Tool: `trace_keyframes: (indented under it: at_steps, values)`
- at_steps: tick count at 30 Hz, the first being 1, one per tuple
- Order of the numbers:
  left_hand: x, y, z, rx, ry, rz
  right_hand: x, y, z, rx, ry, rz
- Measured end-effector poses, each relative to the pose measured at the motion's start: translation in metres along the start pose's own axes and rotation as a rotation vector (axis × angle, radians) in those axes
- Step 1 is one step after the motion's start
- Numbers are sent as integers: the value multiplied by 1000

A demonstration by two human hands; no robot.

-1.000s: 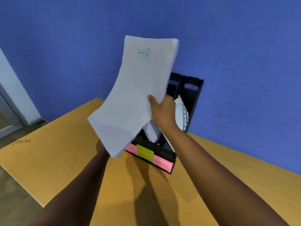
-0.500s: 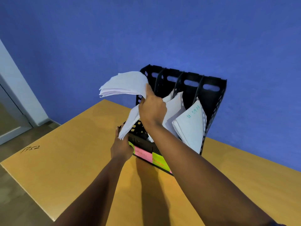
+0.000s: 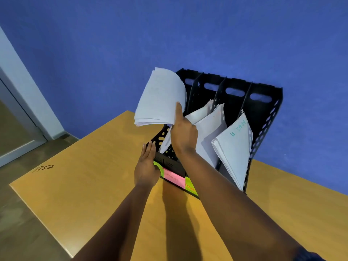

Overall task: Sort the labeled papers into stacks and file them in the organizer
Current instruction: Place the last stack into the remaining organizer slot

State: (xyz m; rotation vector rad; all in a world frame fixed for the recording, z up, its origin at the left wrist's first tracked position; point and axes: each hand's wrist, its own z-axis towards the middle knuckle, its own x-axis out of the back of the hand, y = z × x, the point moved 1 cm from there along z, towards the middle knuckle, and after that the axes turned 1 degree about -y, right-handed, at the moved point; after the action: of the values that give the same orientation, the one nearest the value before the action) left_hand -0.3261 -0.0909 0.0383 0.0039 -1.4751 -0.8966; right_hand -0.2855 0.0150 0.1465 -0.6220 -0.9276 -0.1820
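Head view
Right hand: your right hand holds the stack of papers; the thumb lies straight up along the near face of the sheets, while the other fingers are hidden behind them, so you can only see the thumb side of the pinch.
Stack of papers: it curls over to the left above your thumb, its loose edge hanging past the left wall of the organizer; its lower end runs down below your fingers into the leftmost slot.
Left hand: your left hand has its fingers straight and close together, pressed flat against the organizer's front left corner, holding nothing.
Organizer: black, with upright dividers, standing on the counter just beyond both hands, its back against the blue wall.
Filed papers: to the right of your right-hand fingers, one white bundle leans in a middle slot; further right, a bundle with green writing leans in the rightmost slot, its top tilted towards the right.
Labels: a pink sticky note sits on the organizer's front lip just right of your left-hand fingers, with a yellow-green note beside it, partly behind your right forearm.
Counter: black handwritten digits lie well to the left of your left hand.
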Motion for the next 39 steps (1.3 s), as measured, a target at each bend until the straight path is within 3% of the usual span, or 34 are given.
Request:
trace_keyframes:
  at_steps: [4, 9, 21, 26, 36, 39]
  values:
    - [-3, 2, 0, 14, 29, 12, -14, 3, -5, -79, -37, 102]
    - [-7, 2, -1, 0, 58, 25, -27, 11, -17, -206, -210, 241]
    - [12, 7, 3, 21, 85, -82, -43, 6, -39, -123, -561, 63]
    - [31, 14, 10, 132, 141, -364, -38, 10, -40, -94, -549, 51]
    - [36, 36, 35, 294, 207, -374, -26, 25, -60, 15, -652, 56]
    - [31, 42, 32, 266, 167, -228, -18, 25, -65, 57, -661, 9]
